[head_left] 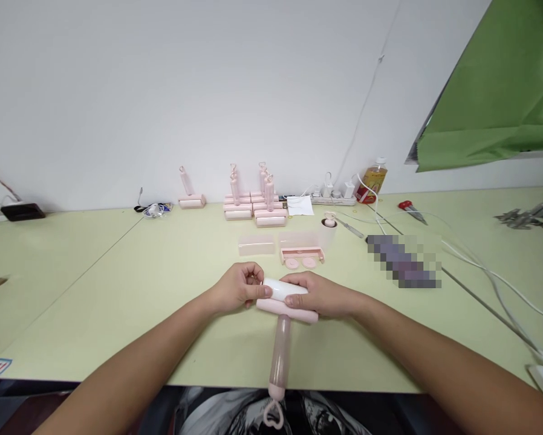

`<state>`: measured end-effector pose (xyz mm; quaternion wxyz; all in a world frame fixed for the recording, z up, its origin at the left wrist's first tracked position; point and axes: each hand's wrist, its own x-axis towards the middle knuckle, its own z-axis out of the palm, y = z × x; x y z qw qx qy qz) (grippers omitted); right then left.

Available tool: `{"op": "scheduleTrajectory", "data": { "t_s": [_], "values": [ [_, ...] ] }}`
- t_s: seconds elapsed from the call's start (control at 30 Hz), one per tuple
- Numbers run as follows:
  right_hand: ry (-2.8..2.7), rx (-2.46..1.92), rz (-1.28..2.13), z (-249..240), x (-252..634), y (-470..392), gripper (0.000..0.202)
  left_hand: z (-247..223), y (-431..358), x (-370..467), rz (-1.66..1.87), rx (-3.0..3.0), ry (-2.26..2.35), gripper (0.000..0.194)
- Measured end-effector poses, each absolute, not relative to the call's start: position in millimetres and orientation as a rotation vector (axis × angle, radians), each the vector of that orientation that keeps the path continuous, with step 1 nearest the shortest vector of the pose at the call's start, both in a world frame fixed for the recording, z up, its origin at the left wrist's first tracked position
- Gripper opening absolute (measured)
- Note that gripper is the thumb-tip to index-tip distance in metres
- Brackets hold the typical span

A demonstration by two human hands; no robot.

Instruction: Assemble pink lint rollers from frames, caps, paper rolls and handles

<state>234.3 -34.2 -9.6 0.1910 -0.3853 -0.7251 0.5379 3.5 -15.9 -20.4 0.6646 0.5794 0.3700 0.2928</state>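
Between both hands lies a white sticky roll, held just above the pink head of a lint roller. The roller's clear handle points toward me, and its heart-shaped end loop hangs past the table edge. My left hand pinches the roll's left end with thumb and fingers. Wrapped round the right part of the roll is my right hand, thumb on its near side. Just beyond the hands are a pink holder piece and two round pink caps.
Several pink lint rollers stand near the wall, with another roller to their left. Clear covers lie ahead of my hands. At the right are a bottle, a red-handled tool, a power strip and trailing white cables.
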Motion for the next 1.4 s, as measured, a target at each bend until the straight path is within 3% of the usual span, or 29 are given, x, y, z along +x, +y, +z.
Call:
{"op": "scheduleTrajectory", "data": {
  "t_s": [0.23, 1.4],
  "values": [
    [-2.012, -1.015, 1.602, -10.5, 236.4, -32.2, 0.048, -19.5, -16.4, 3.8, 0.633, 1.3, 0.836, 0.044],
    [-1.837, -1.242, 1.218, -28.5, 206.6, -42.3, 0.04, -14.2, -7.1, -10.8, 0.559, 1.478, 0.953, 0.034]
  ]
}}
